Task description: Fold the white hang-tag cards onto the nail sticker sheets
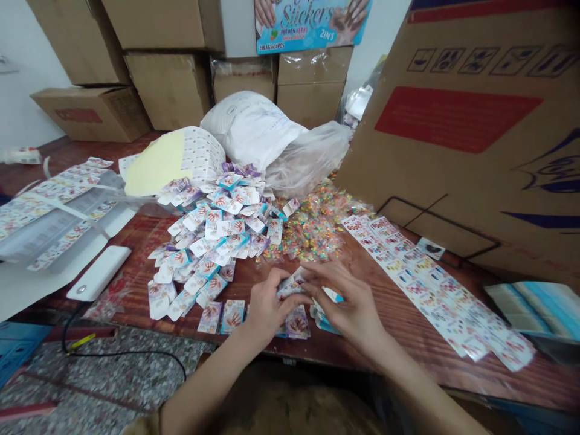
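My left hand (pixel 266 303) and my right hand (pixel 352 302) meet over the front edge of a wooden table (pixel 408 314). Both pinch a small printed sticker card (pixel 292 285) between their fingertips. More of these cards lie under my hands (pixel 296 323). A large heap of the same small cards (pixel 217 232) spreads out behind my left hand. A pile of small clear packets with coloured bits (pixel 312 226) lies just beyond my fingers.
A long row of sticker packs (pixel 435 287) runs along the right. A big cardboard box (pixel 475 133) leans at the right, more boxes (pixel 172 84) stand behind. White plastic bags (pixel 258 130), a white power bank (pixel 99 272) and sheets (pixel 49 211) lie left.
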### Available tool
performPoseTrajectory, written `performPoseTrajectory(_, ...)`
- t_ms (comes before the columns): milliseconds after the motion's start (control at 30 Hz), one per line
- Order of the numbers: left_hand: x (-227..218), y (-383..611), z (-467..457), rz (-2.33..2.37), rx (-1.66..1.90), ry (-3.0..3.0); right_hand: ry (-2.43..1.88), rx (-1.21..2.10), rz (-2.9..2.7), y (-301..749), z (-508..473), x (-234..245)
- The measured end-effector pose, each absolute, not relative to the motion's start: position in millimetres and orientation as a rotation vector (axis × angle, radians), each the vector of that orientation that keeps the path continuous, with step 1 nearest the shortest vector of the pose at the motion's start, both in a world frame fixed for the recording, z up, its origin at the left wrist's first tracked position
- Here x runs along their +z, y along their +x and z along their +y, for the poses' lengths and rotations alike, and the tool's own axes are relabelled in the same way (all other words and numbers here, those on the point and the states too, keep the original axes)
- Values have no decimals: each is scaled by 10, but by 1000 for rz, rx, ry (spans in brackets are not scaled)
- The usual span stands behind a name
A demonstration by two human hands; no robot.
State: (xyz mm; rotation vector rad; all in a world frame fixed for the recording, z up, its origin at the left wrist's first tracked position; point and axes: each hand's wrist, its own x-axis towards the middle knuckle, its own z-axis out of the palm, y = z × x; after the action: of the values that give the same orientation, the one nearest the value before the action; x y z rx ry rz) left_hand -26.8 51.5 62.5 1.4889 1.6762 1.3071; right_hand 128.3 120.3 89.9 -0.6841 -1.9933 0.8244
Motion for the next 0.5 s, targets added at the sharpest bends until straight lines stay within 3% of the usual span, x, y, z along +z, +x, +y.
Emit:
performPoseTrajectory(67, 603, -275, 506, 1675, 1283, 1508, -666, 822, -1992, 1279, 1194, 906)
performPoseTrajectory(300, 573, -259, 502, 1716, 1197, 1503, -683, 1387, -1698, 1247, 1246, 944)
performPoseTrajectory(500, 624, -234, 524, 1673, 1220, 1475, -675, 957, -2056, 1247, 1201, 1026)
